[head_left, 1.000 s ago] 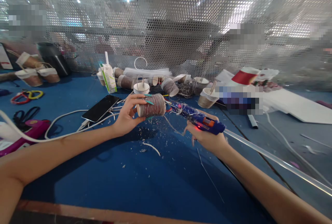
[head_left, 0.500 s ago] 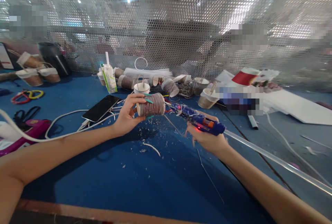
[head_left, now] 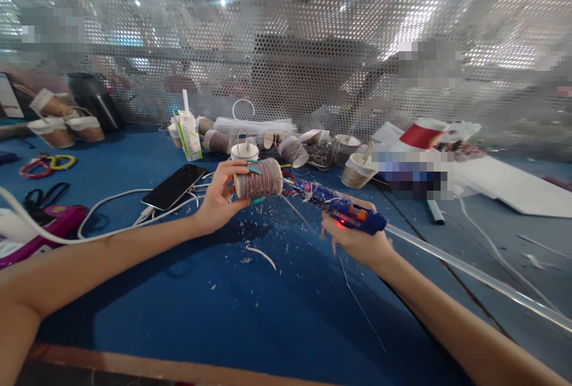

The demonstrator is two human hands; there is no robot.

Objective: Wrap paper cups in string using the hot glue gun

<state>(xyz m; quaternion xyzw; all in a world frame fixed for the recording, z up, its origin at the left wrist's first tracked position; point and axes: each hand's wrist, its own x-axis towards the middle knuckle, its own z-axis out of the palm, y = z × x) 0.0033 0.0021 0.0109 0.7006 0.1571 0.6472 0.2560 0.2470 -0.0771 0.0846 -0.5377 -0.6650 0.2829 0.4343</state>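
My left hand (head_left: 222,190) grips a small paper cup wrapped in brownish twine (head_left: 260,179), tipped on its side with one end toward the right. My right hand (head_left: 353,234) is wrapped around a blue hot glue gun (head_left: 342,204), whose red light glows. Its nozzle points left, close to the cup's right end; whether it touches I cannot tell. A long clear glue stick (head_left: 473,276) runs out of the back of the gun. A loose strand of twine (head_left: 300,210) hangs between cup and gun.
Behind my hands lie several twine-wrapped cups (head_left: 292,151) and a drink carton (head_left: 188,136). A phone (head_left: 175,186) with white cables is at left, beyond it scissors (head_left: 38,167) and a magenta device (head_left: 62,222). White boards (head_left: 504,180) lie at right; scraps dot the blue table (head_left: 187,308).
The cup in my left hand has shifted slightly left, away from the glue gun's nozzle. My right hand holds the gun in nearly the same place.
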